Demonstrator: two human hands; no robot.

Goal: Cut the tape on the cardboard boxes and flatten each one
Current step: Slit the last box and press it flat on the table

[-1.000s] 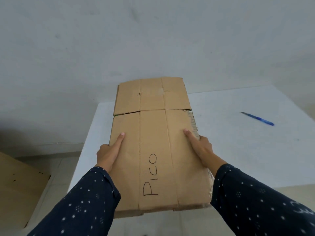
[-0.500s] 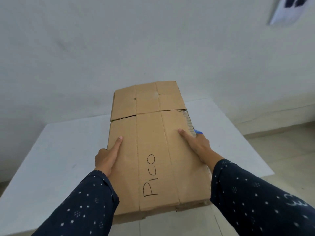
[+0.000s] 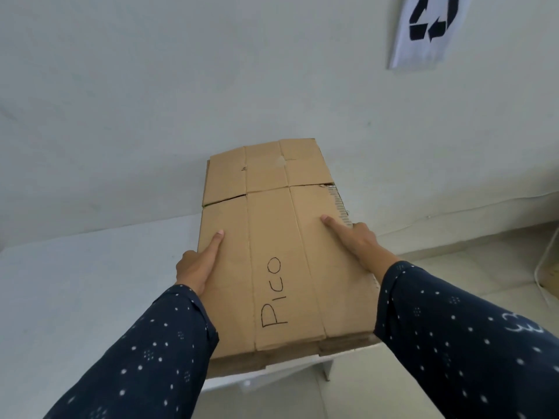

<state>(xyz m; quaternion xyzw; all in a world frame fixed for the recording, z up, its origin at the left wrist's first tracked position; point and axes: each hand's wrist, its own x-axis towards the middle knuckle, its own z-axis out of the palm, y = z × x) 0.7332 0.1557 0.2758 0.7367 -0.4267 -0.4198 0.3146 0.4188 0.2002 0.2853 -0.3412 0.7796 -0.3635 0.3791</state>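
Your left hand [image 3: 195, 267] grips the left edge of the flattened cardboard box [image 3: 272, 222], one digit laid straight along the top face and the rest hidden beneath. Your right hand [image 3: 361, 241] clasps the right edge the same way, beside the exposed corrugated rim. The box lies flat between your hands, its far end tilted slightly up, with "PICO" handwritten on the top face. It sits over the right end of the white table [image 3: 75, 282]. A recycling sign [image 3: 429, 28] hangs on the wall [image 3: 211, 71] beyond.
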